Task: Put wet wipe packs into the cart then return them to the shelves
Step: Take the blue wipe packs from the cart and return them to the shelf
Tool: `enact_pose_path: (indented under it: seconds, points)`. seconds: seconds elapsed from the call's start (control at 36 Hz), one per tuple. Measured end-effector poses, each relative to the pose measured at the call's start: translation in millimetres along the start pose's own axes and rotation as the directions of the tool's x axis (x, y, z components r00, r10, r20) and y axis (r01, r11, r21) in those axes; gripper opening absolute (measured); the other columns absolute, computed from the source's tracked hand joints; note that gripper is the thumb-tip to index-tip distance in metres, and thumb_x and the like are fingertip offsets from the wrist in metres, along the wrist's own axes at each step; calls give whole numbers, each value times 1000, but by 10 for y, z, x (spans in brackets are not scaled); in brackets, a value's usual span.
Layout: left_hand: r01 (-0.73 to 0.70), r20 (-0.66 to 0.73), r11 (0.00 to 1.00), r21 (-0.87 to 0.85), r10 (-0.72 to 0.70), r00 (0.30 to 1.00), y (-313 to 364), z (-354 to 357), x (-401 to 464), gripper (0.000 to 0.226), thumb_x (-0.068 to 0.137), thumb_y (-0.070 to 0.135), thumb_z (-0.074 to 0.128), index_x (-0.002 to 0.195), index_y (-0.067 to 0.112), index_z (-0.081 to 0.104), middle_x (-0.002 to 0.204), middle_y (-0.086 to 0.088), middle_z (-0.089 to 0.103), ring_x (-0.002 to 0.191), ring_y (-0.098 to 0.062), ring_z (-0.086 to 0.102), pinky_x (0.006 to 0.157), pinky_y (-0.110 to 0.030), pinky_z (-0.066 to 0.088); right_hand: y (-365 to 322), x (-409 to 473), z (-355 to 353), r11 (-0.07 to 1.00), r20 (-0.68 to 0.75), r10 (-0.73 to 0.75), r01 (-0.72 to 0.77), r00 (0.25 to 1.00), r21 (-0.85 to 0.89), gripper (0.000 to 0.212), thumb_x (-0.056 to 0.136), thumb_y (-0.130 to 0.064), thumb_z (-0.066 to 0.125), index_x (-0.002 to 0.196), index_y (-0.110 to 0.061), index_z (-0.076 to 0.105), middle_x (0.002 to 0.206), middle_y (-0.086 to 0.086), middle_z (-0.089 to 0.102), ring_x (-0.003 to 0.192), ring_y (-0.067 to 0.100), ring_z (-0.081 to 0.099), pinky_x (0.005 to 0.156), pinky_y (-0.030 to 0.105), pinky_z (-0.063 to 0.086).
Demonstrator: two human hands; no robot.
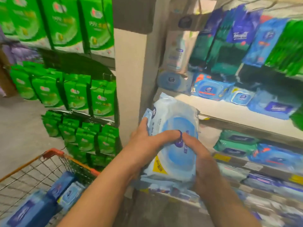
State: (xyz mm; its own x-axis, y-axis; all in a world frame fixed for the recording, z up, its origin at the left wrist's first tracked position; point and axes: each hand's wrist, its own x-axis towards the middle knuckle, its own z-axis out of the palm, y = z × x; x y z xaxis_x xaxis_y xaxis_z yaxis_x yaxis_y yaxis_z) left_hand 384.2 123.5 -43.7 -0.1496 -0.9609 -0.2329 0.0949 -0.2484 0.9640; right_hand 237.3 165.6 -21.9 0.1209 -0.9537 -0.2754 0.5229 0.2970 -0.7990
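A large pale-blue wet wipe pack [173,128] with a round blue lid is held up in front of the white shelf [229,110]. My left hand [147,141] grips its left side, thumb across the lid. My right hand [201,159] grips its right and lower edge, fingers curled under. The orange wire cart [54,154] sits at the lower left, holding several blue wipe packs [68,195]. More wipe packs lie on the shelf at right [208,89].
Green packs [98,99] hang on a rack at left. A beige pillar [129,79] stands between rack and shelves. Lower shelves at right hold green and blue packs [237,143]. Grey floor lies at far left.
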Motion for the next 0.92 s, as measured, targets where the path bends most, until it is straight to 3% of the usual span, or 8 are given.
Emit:
enact_pose_path:
  seconds: [0.14, 0.28, 0.39, 0.53, 0.61, 0.69, 0.81, 0.92]
  points:
    - [-37, 67, 983, 178, 26, 997, 201, 634, 274, 102, 31, 71, 94, 123, 64, 50, 133, 10, 60, 112, -20, 69, 91, -45, 59, -375, 91, -556, 994, -35, -82, 84, 996, 64, 35, 76, -32, 59, 95, -10, 79, 91, 14, 78, 73, 23, 76, 52, 30, 58]
    - [-54, 134, 950, 307, 13, 991, 444, 1186, 628, 98, 35, 70, 93, 124, 54, 53, 127, 10, 69, 112, -20, 70, 94, -48, 57, -659, 280, -968, 974, -56, -107, 116, 993, 196, 48, 81, -37, 61, 118, -10, 74, 117, 15, 74, 103, 26, 74, 86, 43, 60]
    - [-100, 176, 896, 433, 25, 984, 604, 1499, 958, 116, 31, 74, 94, 135, 52, 48, 131, 2, 67, 113, -25, 70, 92, -50, 58, -885, 476, -1239, 949, -37, -168, 172, 985, 265, 36, 76, -39, 65, 98, -16, 83, 114, 13, 75, 98, 24, 75, 90, 47, 58]
    - [-175, 138, 619, 766, 108, 985, 913, 1783, 1143, 139, 31, 79, 74, 155, 43, 23, 149, 1, 41, 135, -23, 46, 107, -44, 46, -1048, 686, -1511, 914, 19, -201, 181, 979, 363, 33, 88, -38, 55, 93, -23, 84, 112, 7, 76, 96, 21, 75, 100, 54, 51]
    - [-201, 167, 460, 865, 114, 979, 1073, 1921, 1239, 141, 28, 84, 64, 154, 37, 23, 145, -6, 37, 136, -28, 40, 107, -45, 44, -1092, 779, -1570, 898, 47, -231, 194, 972, 395, 38, 91, -40, 49, 95, -26, 84, 110, 4, 77, 96, 19, 75, 94, 49, 58]
    - [-251, 220, 314, 916, 130, 967, 1182, 2015, 1377, 139, 28, 86, 64, 150, 34, 25, 139, -7, 39, 133, -30, 40, 100, -42, 42, -1076, 922, -1596, 881, 36, -283, 245, 958, 405, 34, 86, -44, 59, 105, -26, 81, 116, 3, 75, 104, 20, 73, 105, 56, 47]
    - [-297, 262, 248, 922, 162, 951, 1279, 2087, 1590, 131, 24, 86, 66, 139, 32, 34, 135, -9, 46, 123, -37, 48, 101, -52, 46, -1100, 1051, -1629, 842, 3, -278, 242, 961, 482, 51, 102, -33, 37, 83, -21, 83, 96, 3, 78, 87, 18, 76, 75, 37, 61]
    - [-375, 347, 217, 901, 155, 925, 1335, 2086, 1856, 116, 26, 86, 68, 124, 31, 44, 124, -3, 52, 120, -31, 48, 99, -48, 47, -1133, 1229, -1644, 828, 8, -310, 266, 951, 494, 42, 98, -34, 44, 97, -18, 83, 110, 7, 76, 100, 23, 74, 92, 46, 59]
